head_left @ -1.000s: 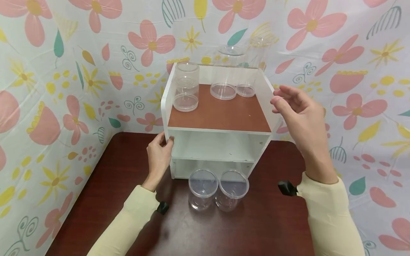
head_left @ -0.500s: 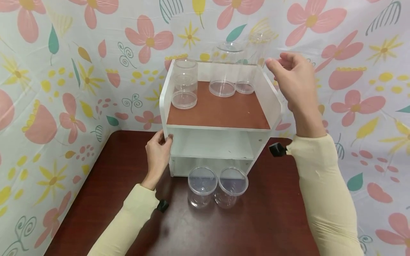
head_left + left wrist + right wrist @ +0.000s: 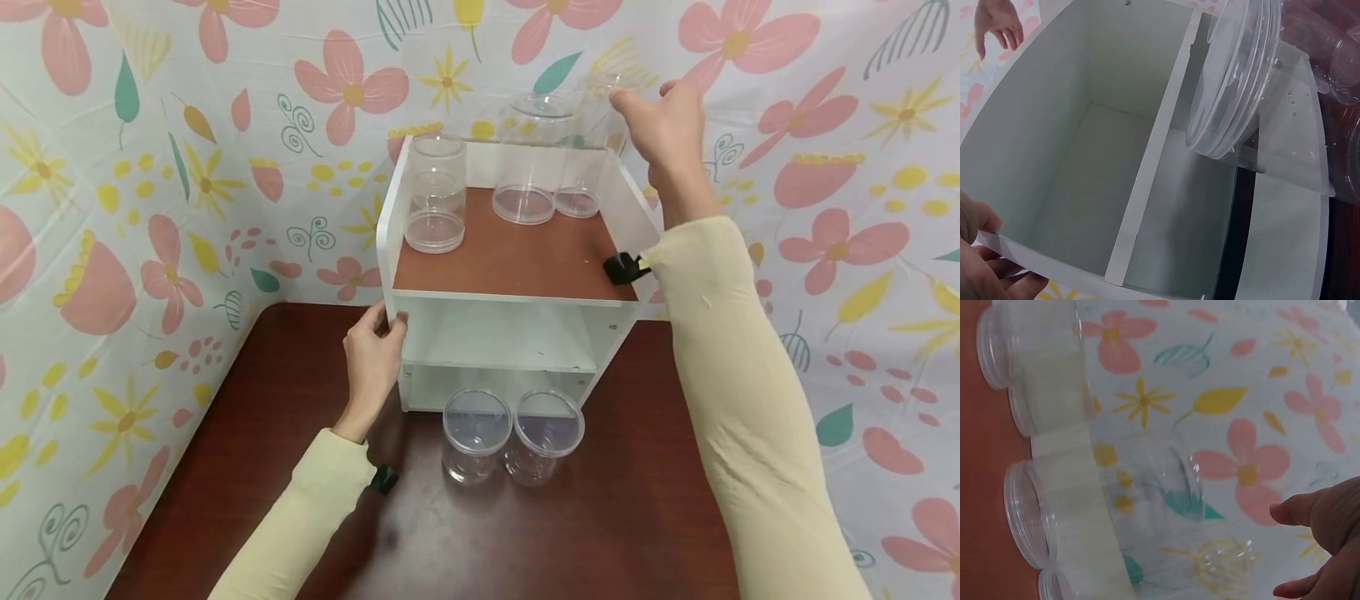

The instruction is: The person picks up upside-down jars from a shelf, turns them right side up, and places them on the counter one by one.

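Note:
My left hand (image 3: 373,354) grips the left side panel of a small white shelf unit (image 3: 517,297), thumb at the front edge. In the left wrist view its fingers (image 3: 1025,284) wrap the panel's edge. My right hand (image 3: 667,137) is raised over the unit's right side, beside the top of a tall narrow clear jar (image 3: 579,179). In the right wrist view the thumb and fingers are spread apart near that jar's rim (image 3: 1244,550), with a gap between. A wider clear jar (image 3: 525,167) stands left of it on the brown top (image 3: 517,262).
Another clear container (image 3: 435,204) stands at the brown top's left side. Two lidded clear jars, the left one (image 3: 476,437) and the right one (image 3: 542,437), stand before the unit on the dark red table (image 3: 480,550). Floral cloth (image 3: 840,250) hangs close behind.
My right hand has risen from beside the right panel and moved left and away toward the tall narrow jar's top. The left hand keeps its hold on the shelf unit.

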`<state>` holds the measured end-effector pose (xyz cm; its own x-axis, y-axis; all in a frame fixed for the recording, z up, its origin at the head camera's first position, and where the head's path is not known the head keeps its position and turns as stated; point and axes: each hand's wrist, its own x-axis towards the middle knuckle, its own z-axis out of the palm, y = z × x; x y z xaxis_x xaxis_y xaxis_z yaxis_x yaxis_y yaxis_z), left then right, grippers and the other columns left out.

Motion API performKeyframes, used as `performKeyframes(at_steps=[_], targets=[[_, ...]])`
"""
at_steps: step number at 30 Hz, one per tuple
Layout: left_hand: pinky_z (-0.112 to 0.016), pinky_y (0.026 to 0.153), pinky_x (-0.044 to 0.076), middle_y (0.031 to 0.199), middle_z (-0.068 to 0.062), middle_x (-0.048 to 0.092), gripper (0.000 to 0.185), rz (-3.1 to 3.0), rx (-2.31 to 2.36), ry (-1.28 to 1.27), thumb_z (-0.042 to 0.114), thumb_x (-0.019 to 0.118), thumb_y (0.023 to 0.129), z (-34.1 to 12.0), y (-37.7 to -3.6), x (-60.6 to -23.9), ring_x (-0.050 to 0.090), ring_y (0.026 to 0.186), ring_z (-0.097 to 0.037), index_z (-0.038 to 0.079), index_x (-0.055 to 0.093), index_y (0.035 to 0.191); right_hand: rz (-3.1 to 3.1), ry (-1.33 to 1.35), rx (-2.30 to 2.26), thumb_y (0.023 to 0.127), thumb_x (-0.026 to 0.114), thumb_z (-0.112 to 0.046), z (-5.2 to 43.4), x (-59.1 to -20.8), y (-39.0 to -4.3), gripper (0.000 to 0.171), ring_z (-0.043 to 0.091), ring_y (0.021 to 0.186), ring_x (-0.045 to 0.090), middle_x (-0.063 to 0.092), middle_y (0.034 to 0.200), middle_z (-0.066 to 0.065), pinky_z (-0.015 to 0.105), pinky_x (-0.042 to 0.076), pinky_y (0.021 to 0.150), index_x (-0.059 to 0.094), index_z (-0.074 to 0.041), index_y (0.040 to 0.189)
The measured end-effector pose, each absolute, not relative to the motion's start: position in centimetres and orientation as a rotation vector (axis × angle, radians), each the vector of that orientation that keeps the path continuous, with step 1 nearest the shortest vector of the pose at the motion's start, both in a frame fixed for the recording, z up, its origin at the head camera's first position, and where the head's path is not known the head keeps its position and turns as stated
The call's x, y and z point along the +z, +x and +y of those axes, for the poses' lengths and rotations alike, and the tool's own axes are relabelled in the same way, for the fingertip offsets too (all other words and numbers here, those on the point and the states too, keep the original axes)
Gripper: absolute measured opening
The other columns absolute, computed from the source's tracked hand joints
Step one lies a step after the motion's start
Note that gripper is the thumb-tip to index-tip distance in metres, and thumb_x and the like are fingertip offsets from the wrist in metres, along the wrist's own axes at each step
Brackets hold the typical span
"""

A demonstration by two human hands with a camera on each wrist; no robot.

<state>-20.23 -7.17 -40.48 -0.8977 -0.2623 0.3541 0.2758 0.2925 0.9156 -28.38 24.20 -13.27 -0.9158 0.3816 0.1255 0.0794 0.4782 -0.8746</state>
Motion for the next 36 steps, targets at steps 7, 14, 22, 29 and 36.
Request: performKeyframes(at_steps=[7, 14, 22, 29, 36], targets=[[-0.028, 0.072, 0.049, 0.111, -0.008, 0.076, 0.03, -2.125, -1.638, -0.021, 0.019, 0.067, 0.101, -7.2, -20.3, -40.4, 0.071, 0.09, -0.018, 0.007, 0.073, 0.128, -2.431, -0.469, 1.497, 0.099, 0.063, -0.049, 24.0, -12.7, -30.8, 0.095, 0.011, 0.149, 0.022, 0.015, 0.17, -0.001, 0.024, 0.024, 0.119, 0.006, -0.014, 0.166], [-0.03, 0.07, 0.049, 0.112, -0.007, 0.076, 0.03, -2.15, -1.641, -0.019, 0.019, 0.067, 0.101, -7.0, -20.2, -40.6, 0.071, 0.089, -0.017, 0.01, 0.073, 0.129, -2.435, -0.511, 1.473, 0.094, 0.07, -0.051, 24.0, -12.9, -32.7, 0.099, 0.01, 0.146, 0.028, 0.022, 0.167, -0.003, 0.021, 0.025, 0.117, 0.012, -0.013, 0.165], [-0.031, 0.067, 0.048, 0.113, -0.008, 0.076, 0.032, -2.15, -1.632, -0.017, 0.019, 0.067, 0.101, -7.0, -20.0, -40.5, 0.068, 0.084, -0.018, 0.009, 0.072, 0.13, -2.449, -0.482, 1.437, 0.093, 0.072, -0.048, 24.6, -13.4, -33.7, 0.089, 0.012, 0.139, 0.037, 0.034, 0.159, -0.002, 0.023, 0.031, 0.114, 0.028, -0.01, 0.16], [-0.028, 0.068, 0.048, 0.109, -0.008, 0.076, 0.03, -2.131, -1.631, -0.027, 0.017, 0.067, 0.101, -7.1, -20.1, -40.4, 0.068, 0.084, -0.018, 0.008, 0.073, 0.129, -2.377, -0.379, 1.564, 0.093, 0.077, -0.035, 24.8, -13.8, -34.5, 0.049, 0.01, 0.121, 0.051, 0.054, 0.134, -0.005, 0.025, 0.039, 0.109, 0.057, -0.013, 0.131], [-0.027, 0.071, 0.049, 0.113, -0.008, 0.076, 0.03, -2.126, -1.632, -0.021, 0.017, 0.067, 0.1, -7.4, -20.2, -40.4, 0.07, 0.088, -0.016, 0.01, 0.073, 0.129, -2.373, -0.368, 1.606, 0.091, 0.08, -0.037, 24.8, -13.9, -34.7, 0.046, 0.009, 0.127, 0.048, 0.051, 0.138, -0.005, 0.024, 0.035, 0.112, 0.058, -0.014, 0.125]])
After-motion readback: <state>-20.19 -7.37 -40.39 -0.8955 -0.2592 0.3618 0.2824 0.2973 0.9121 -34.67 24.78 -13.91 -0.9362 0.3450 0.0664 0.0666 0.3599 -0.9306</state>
